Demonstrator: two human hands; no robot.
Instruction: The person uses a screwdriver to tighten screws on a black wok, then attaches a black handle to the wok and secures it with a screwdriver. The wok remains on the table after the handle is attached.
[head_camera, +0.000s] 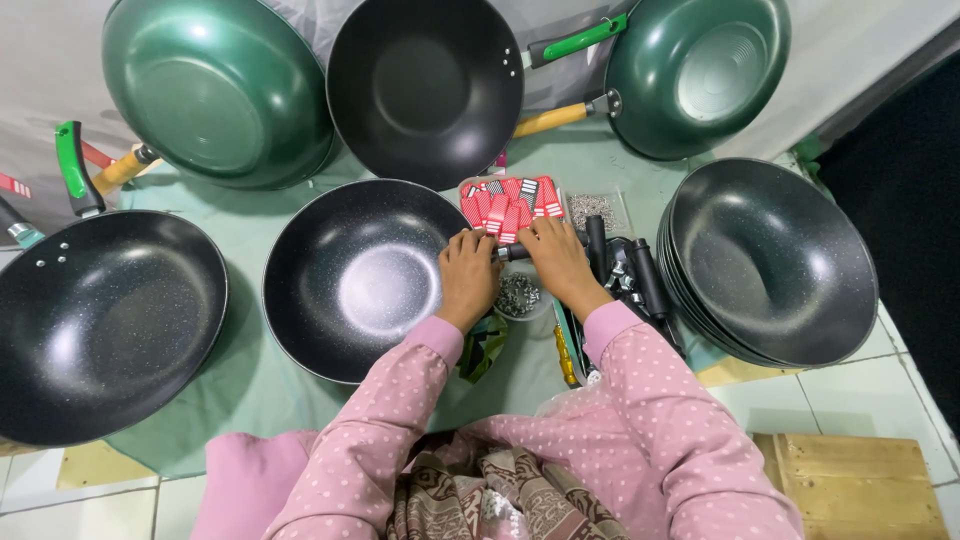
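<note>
The person sits on a pale tiled floor (860, 395), pink dotted sleeves reaching forward over a pale green cloth (250, 385) spread across it. A wooden board (860, 480) lies on the tiles to the right of the sleeves. The left hand (468, 275) and right hand (558, 262) meet just right of the speckled black wok (350, 280), both curled around a black handle (512, 252) held between them. A small dish of metal screws (518, 295) sits just below the hands. Right of the wok lie loose black handles (640, 275), then a stack of black woks (770, 262). A tray of red-and-white packets (512, 205) sits just beyond the hands. Left of the wok rests another black wok (100, 325). Farthest off, green and black pans (425, 85) lean against a grey cloth backdrop (870, 40).
</note>
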